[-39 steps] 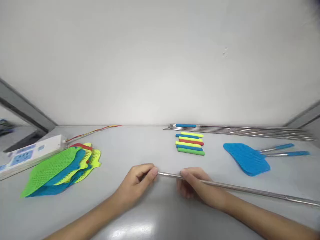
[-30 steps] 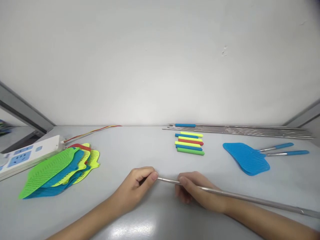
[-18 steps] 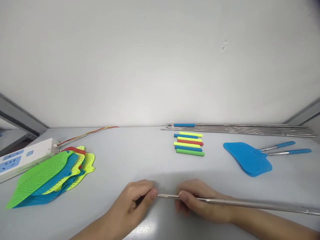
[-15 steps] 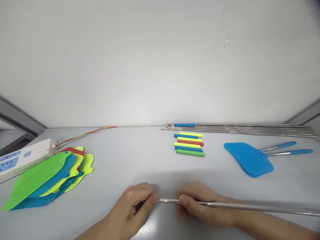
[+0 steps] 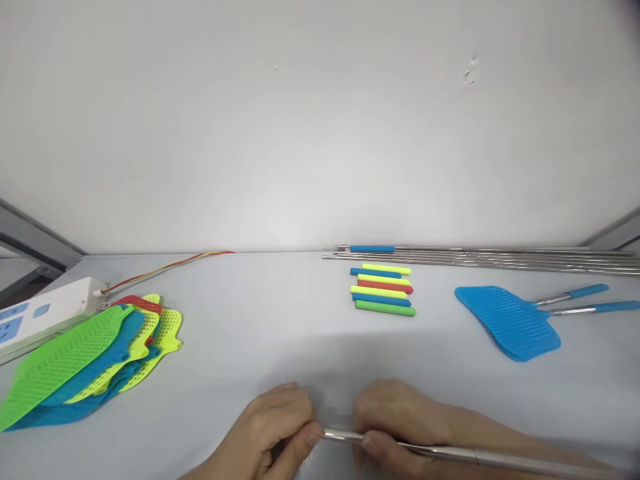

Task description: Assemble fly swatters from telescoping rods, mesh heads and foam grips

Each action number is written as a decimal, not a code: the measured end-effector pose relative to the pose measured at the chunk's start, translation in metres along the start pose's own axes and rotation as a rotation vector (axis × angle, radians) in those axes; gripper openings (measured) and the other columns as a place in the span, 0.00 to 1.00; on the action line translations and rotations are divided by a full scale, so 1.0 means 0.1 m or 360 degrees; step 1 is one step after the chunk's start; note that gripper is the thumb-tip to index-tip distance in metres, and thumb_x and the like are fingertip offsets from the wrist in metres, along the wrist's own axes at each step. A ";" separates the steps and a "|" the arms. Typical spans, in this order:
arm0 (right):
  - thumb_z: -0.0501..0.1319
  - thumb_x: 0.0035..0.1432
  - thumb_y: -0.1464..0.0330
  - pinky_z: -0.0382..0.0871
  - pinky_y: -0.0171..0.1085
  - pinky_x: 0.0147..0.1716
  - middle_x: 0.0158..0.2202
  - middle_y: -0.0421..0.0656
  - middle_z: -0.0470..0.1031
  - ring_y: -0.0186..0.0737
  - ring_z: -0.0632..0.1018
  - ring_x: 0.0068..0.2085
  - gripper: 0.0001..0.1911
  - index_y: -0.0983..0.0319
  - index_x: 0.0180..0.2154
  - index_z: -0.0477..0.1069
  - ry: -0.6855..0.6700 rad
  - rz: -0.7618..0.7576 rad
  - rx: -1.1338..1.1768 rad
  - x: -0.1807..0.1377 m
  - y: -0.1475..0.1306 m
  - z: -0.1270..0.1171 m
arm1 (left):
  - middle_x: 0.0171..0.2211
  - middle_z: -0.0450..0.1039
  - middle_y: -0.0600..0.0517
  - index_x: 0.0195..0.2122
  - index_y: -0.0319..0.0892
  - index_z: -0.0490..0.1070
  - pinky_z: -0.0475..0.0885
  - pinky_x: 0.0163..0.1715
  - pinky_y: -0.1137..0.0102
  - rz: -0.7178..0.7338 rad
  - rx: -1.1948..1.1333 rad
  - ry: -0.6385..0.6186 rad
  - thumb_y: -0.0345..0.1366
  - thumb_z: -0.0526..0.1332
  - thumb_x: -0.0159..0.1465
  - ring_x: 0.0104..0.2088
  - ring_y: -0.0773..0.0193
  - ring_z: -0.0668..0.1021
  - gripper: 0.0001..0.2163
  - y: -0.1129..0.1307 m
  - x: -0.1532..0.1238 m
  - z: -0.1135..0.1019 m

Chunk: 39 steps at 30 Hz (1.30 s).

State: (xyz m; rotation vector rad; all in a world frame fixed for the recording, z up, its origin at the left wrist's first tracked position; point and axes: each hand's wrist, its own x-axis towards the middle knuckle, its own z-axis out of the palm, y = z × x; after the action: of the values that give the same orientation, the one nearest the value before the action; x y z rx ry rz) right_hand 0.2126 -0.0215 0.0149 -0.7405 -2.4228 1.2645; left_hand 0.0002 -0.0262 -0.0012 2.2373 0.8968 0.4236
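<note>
A thin metal rod (image 5: pixel 450 453) lies across the near edge of the grey table (image 5: pixel 280 333), reaching off to the right. My left hand (image 5: pixel 277 430) is closed, pinching the rod's left tip between thumb and forefinger. My right hand (image 5: pixel 395 427) is closed round the rod a little further along. Several coloured foam grip sleeves (image 5: pixel 383 291) lie in a row beyond my hands. A stack of coloured mesh swatter heads (image 5: pixel 85 360) sits at the left.
Finished blue swatters (image 5: pixel 510 320) with blue-handled rods lie at the right. A bundle of bare metal rods (image 5: pixel 490 259) runs along the wall, one with a blue sleeve. A white power strip (image 5: pixel 40 317) with a red-yellow wire (image 5: pixel 165 267) sits far left.
Both hands have drawn the rod toward me, so they now sit lower in view. The rod has levelled out. The view has tilted up slightly.
</note>
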 end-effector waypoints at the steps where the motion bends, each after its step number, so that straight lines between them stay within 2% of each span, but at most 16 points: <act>1: 0.46 0.56 0.72 0.61 0.27 0.33 0.26 0.41 0.67 0.30 0.66 0.28 0.11 0.66 0.29 0.65 0.0002 0.0017 0.0010 0.00 0.00 0.00 | 0.17 0.59 0.56 0.19 0.40 0.57 0.57 0.22 0.76 -0.0010 -0.0005 -0.0010 0.34 0.46 0.61 0.22 0.72 0.63 0.13 0.00 0.00 0.00; 11: 0.42 0.59 0.67 0.61 0.28 0.31 0.26 0.40 0.67 0.30 0.68 0.29 0.16 0.64 0.31 0.66 0.0080 0.0226 0.0186 -0.01 -0.01 0.01 | 0.16 0.55 0.58 0.17 0.40 0.55 0.54 0.19 0.77 -0.0330 -0.0241 -0.0007 0.37 0.46 0.61 0.19 0.73 0.60 0.15 0.00 0.04 -0.03; 19: 0.38 0.60 0.62 0.61 0.28 0.27 0.24 0.40 0.66 0.29 0.67 0.26 0.23 0.65 0.29 0.67 0.0142 0.0314 0.0459 -0.01 0.07 0.07 | 0.18 0.58 0.56 0.19 0.40 0.57 0.56 0.21 0.76 -0.0341 -0.0547 0.0035 0.39 0.42 0.62 0.21 0.72 0.62 0.16 0.00 0.06 -0.07; 24: 0.38 0.60 0.61 0.61 0.28 0.26 0.23 0.39 0.66 0.29 0.67 0.25 0.24 0.65 0.28 0.67 0.0180 0.0322 0.0501 -0.02 0.07 0.09 | 0.18 0.59 0.56 0.20 0.40 0.59 0.58 0.22 0.75 -0.0485 -0.0639 0.0031 0.42 0.41 0.62 0.20 0.71 0.62 0.18 0.03 0.08 -0.10; 33: 0.40 0.59 0.59 0.60 0.29 0.25 0.22 0.40 0.65 0.30 0.67 0.24 0.25 0.66 0.28 0.69 0.0220 0.0368 0.0582 0.00 0.10 0.08 | 0.16 0.57 0.57 0.18 0.40 0.56 0.57 0.20 0.76 -0.0492 -0.0553 0.0055 0.41 0.42 0.62 0.19 0.72 0.61 0.18 0.02 0.09 -0.09; 39: 0.42 0.58 0.59 0.61 0.29 0.25 0.21 0.41 0.65 0.30 0.68 0.24 0.24 0.67 0.28 0.69 0.0219 0.0395 0.0699 0.00 0.10 0.06 | 0.19 0.58 0.57 0.20 0.41 0.55 0.58 0.22 0.77 -0.0367 -0.0257 0.0005 0.37 0.43 0.62 0.21 0.72 0.63 0.14 -0.01 0.06 -0.04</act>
State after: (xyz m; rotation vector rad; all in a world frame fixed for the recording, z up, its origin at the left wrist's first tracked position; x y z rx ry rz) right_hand 0.2126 -0.0213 0.0033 -0.9731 -1.8886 1.7001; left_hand 0.0024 -0.0198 0.0014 1.9611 1.0693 0.3777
